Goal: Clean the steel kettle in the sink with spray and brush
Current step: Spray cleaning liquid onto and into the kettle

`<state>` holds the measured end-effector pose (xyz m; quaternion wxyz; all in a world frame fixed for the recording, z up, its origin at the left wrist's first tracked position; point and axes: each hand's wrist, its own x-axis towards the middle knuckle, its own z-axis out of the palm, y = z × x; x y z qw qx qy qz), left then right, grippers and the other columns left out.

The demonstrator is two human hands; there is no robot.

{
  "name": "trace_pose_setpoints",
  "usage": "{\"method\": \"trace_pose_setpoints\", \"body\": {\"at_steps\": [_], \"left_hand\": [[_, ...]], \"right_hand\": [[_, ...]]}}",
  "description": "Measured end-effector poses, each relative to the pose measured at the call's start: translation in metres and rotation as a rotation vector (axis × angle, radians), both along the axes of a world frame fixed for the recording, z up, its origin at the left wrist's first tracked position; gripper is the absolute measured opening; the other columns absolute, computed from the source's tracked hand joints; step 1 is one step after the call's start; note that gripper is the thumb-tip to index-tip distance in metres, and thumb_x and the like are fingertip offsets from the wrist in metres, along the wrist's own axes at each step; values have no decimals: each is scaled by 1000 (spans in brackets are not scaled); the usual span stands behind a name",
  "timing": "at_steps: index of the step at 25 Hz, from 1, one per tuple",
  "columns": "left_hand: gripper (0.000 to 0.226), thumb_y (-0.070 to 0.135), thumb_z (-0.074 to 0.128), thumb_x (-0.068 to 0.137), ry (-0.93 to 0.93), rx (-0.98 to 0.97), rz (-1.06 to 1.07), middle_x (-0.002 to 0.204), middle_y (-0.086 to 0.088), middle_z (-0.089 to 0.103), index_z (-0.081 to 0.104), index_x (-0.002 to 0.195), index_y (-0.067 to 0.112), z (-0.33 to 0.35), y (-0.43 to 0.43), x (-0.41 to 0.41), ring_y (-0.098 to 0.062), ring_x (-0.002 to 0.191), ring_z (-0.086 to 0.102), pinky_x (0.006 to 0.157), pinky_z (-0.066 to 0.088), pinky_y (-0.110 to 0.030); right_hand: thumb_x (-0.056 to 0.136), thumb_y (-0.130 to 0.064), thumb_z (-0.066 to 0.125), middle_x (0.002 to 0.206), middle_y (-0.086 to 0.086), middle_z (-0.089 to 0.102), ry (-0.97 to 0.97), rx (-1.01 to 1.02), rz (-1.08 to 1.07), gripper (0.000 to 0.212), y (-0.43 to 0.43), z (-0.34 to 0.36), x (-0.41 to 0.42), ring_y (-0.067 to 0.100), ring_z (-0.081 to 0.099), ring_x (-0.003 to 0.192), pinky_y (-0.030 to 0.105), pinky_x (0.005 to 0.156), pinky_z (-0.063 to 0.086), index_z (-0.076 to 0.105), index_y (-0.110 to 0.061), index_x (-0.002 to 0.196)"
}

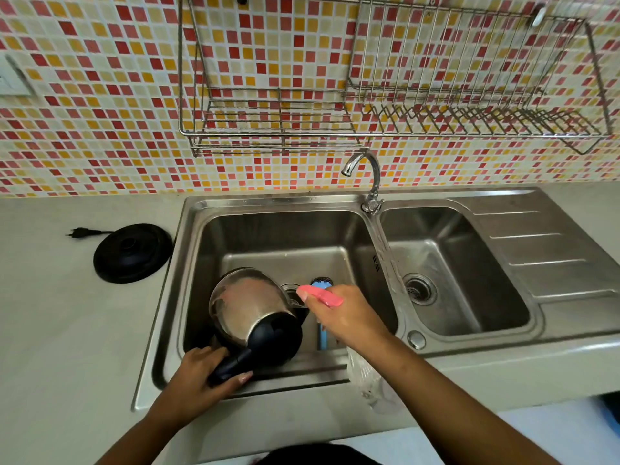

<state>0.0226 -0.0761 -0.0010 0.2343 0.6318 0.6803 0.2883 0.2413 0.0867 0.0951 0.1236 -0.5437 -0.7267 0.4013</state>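
The steel kettle (246, 305) lies tilted on its side in the left sink basin (288, 236), its black lid end toward me. My left hand (198, 374) grips its black handle at the basin's near edge. My right hand (345, 313) holds a clear spray bottle (367, 377) with a pink spray head (320, 294) aimed left at the kettle's body. A blue brush (322, 335) lies on the basin floor under my right hand, mostly hidden.
The kettle's black base (132, 253) with its cord sits on the counter left of the sink. A curved tap (369, 177) stands between the two basins. The right basin (453, 273) and drainboard lie to the right. A wire dish rack (385, 95) hangs on the tiled wall.
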Motion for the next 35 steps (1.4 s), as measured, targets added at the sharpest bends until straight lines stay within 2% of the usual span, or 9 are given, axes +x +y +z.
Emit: {"method": "trace_pose_setpoints", "body": {"at_steps": [3, 8, 11, 15, 19, 23, 26, 31, 35], "left_hand": [[32, 67, 57, 69, -130, -53, 61, 69, 24, 63, 56, 66, 35, 10, 14, -3, -4, 62, 60, 52, 38, -7], [66, 71, 62, 70, -417, -222, 278, 60, -17, 65, 67, 69, 5, 13, 55, -16, -21, 53, 63, 55, 46, -24], [61, 60, 62, 74, -510, -320, 387, 48, -10, 57, 63, 63, 0, 3, 76, -18, -19, 47, 57, 55, 41, -27], [57, 46, 64, 84, -556, -395, 479, 52, -9, 57, 68, 81, -11, -23, 89, -17, -19, 48, 55, 51, 40, -26], [57, 57, 66, 72, -636, -443, 458, 51, -9, 57, 65, 63, 2, -30, 93, -23, -25, 54, 56, 62, 44, -33], [62, 73, 62, 66, -573, -499, 406, 71, -12, 68, 72, 81, 14, -40, 92, -33, -28, 70, 64, 73, 47, -35], [56, 62, 54, 81, -529, -538, 411, 96, -11, 68, 66, 106, 14, -44, 91, -32, -26, 88, 64, 78, 45, -32], [81, 77, 34, 81, -249, -233, 485, 114, -22, 55, 56, 109, 4, -33, 116, -18, -37, 109, 53, 92, 43, -46], [82, 74, 41, 81, -2, -446, 479, 152, -15, 23, 32, 143, 21, -13, 156, 20, -39, 139, 23, 111, 14, -63]], "right_hand": [[85, -57, 58, 73, 15, 70, 123, -53, -100, 54, 0, -2, 14, 11, 58, 48, 29, 52, 49, 68, -5, 72], [86, -53, 60, 69, 14, 71, 203, -128, -220, 55, -3, -10, 32, 2, 54, 39, 20, 44, 46, 69, -3, 67], [83, -56, 60, 74, 15, 72, 167, -169, -293, 54, -7, -18, 41, 10, 60, 50, 24, 50, 50, 70, -4, 72], [80, -60, 60, 78, 14, 71, 172, -226, -381, 53, -13, -30, 55, 14, 64, 60, 31, 59, 53, 69, -8, 77], [84, -55, 60, 77, 17, 71, 180, -236, -400, 50, -16, -30, 61, 14, 64, 59, 24, 52, 51, 70, -7, 75], [85, -53, 61, 76, 21, 70, 210, -220, -393, 50, -17, -30, 63, 13, 61, 54, 18, 46, 49, 70, -5, 73], [85, -54, 60, 76, 22, 70, 223, -237, -379, 53, -15, -33, 60, 15, 61, 55, 20, 48, 50, 69, -3, 73], [82, -57, 60, 75, 22, 69, 201, -249, -363, 57, -15, -39, 54, 16, 59, 51, 25, 48, 52, 67, -1, 74], [83, -57, 59, 71, 27, 64, 202, -183, -305, 62, -12, -37, 46, 16, 53, 49, 36, 51, 53, 63, 4, 71]]}}
